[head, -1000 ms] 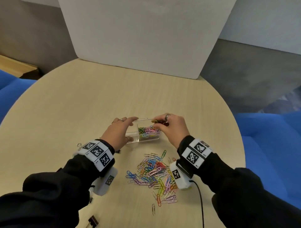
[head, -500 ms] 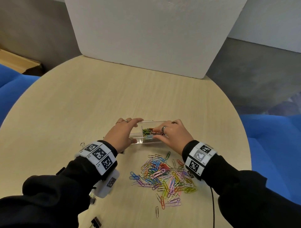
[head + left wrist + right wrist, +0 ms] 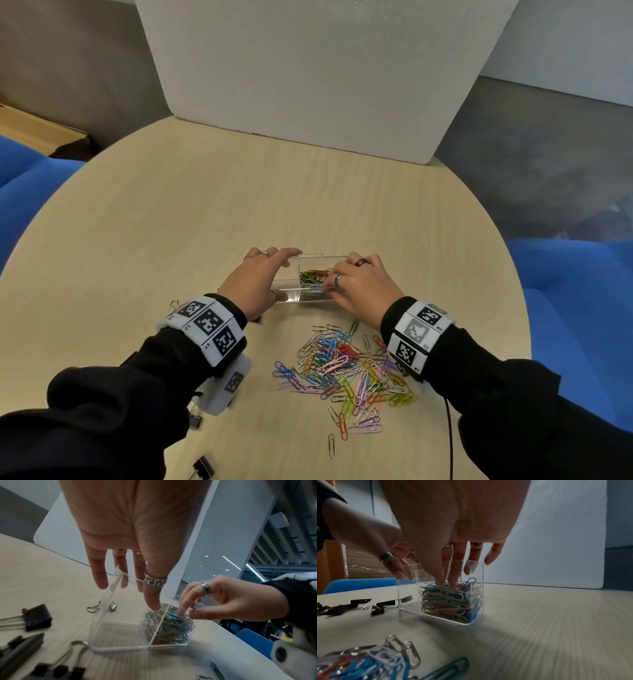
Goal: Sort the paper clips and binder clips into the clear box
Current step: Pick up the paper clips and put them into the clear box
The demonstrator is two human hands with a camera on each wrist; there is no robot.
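A clear two-part box (image 3: 291,296) (image 3: 120,634) (image 3: 407,588) stands mid-table. Its right part holds coloured paper clips (image 3: 313,275) (image 3: 169,626) (image 3: 450,599); its left part is bare. My left hand (image 3: 260,281) (image 3: 137,588) grips the box, thumb on the near wall, fingers over the far wall. My right hand (image 3: 359,287) (image 3: 188,609) (image 3: 452,577) reaches into the right part, thumb and forefinger pinching a clip on top of the heap. A loose pile of paper clips (image 3: 342,366) lies nearer me. Black binder clips (image 3: 202,467) (image 3: 36,616) (image 3: 385,604) lie to the left.
A white foam board (image 3: 308,68) stands at the table's far edge. Blue seats (image 3: 575,291) flank the round wooden table (image 3: 171,222). A black cable (image 3: 449,428) runs off the near right edge, and one clip (image 3: 331,445) lies apart near me.
My right hand has come down from above the box rim, with clips, into the right compartment. The left hand keeps its hold on the box.
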